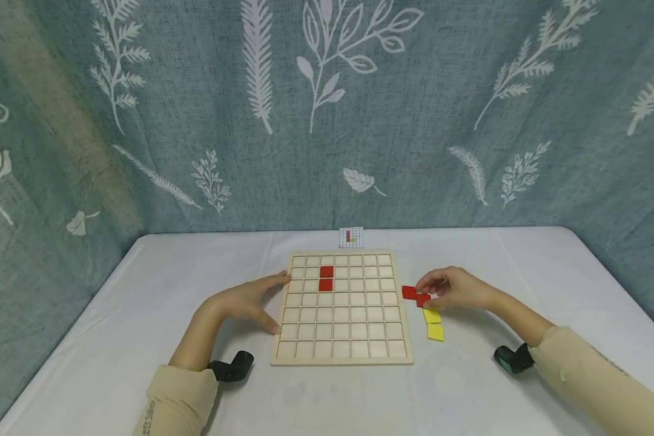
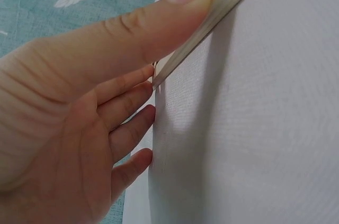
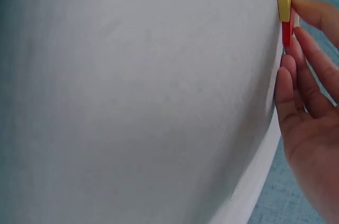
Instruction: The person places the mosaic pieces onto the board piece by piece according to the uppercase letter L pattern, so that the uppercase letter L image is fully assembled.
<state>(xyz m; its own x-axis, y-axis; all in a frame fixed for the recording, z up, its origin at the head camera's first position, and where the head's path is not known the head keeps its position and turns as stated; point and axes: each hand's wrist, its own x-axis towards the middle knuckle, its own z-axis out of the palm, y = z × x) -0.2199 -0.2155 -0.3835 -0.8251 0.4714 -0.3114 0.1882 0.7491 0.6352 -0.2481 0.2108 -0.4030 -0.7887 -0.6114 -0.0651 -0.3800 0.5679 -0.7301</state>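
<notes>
Beige sleeves (image 1: 182,393), dark lettering (image 1: 149,418), black wrist cameras (image 1: 234,367)

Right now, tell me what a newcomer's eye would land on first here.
Most likely the two bright red tiles in neighbouring squares of the pale wooden board, toward its far edge. Next, probably the loose red tiles and yellow tiles off the board's right side, by the person's right hand. Leafy white prints mark the blue-green cloth behind.

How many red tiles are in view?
4. Two are in the board: upper tile, lower tile. Two lie right of it: near tile and far tile, at the right hand. That hand may hide more.
</notes>
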